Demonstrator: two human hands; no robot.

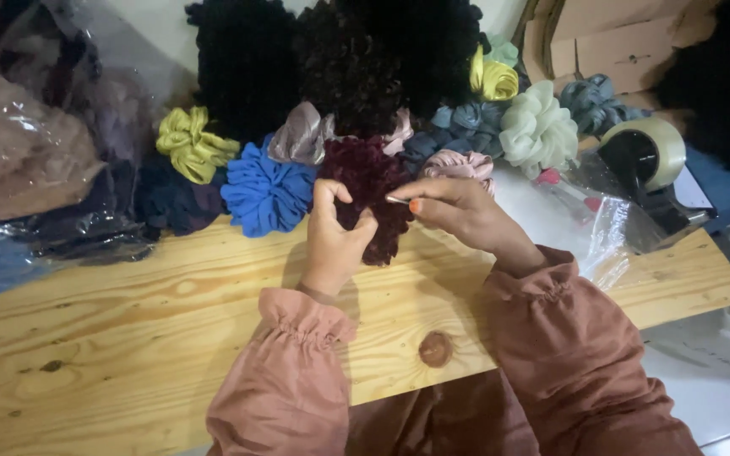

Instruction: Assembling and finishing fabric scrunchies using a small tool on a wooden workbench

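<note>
Left hand (331, 241) grips the dark red velvet scrunchie (371, 190), fingers curled and clamped on its left edge, thumb over the front. Right hand (458, 211) pinches the same scrunchie from the right, thumb and forefinger pressed together on a thin pale bit, too small to tell what it is. Scrunchie held just above the far edge of the wooden worktop (128, 329), in the middle of the row.

Both arms in rust-pink sleeves (297, 371) with gathered cuffs.

Row of other scrunchies along the back of the worktop: blue scrunchie (265, 192) just left of the held one, touching it or nearly; yellow-green scrunchie (192, 143) further left; navy one (171, 201) below that. Beige satin scrunchie (302, 135) behind. Pink scrunchie (458, 163) just behind the right hand. Pale green scrunchie (538, 128) to the right, grey-blue ones (466, 122) beside it, a small yellow one (492, 80) above.

Large black fuzzy pile (340, 59) at the back. Tape dispenser (648, 160) at right on clear plastic wrap (610, 228). Cardboard box (618, 42) top right. Plastic bags of fabric (27, 143) at left.
</note>
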